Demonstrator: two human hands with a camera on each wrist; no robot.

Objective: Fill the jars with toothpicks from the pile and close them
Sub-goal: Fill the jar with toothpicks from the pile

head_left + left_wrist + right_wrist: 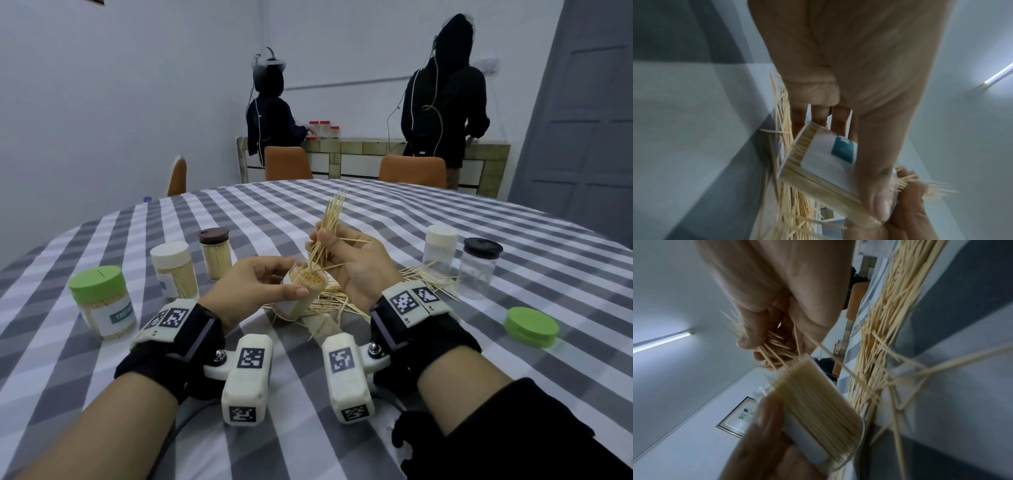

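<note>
Your clear, lidless plastic jar, packed with toothpicks and bearing a white label, tilts above the loose toothpick pile on the grey-checked desk. Your left hand wraps it, thumb along its side. Your right hand pinches a splayed bundle of toothpicks, lower tips at the jar's mouth. A green round lid lies well apart, right.

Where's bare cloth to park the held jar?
Bare checked tablecloth near the wrists, between the green-lidded full jar and loose green lid; also the far side beyond the jars. Crowded: toothpick pile under both hands, right to the two clear empty jars.
</note>
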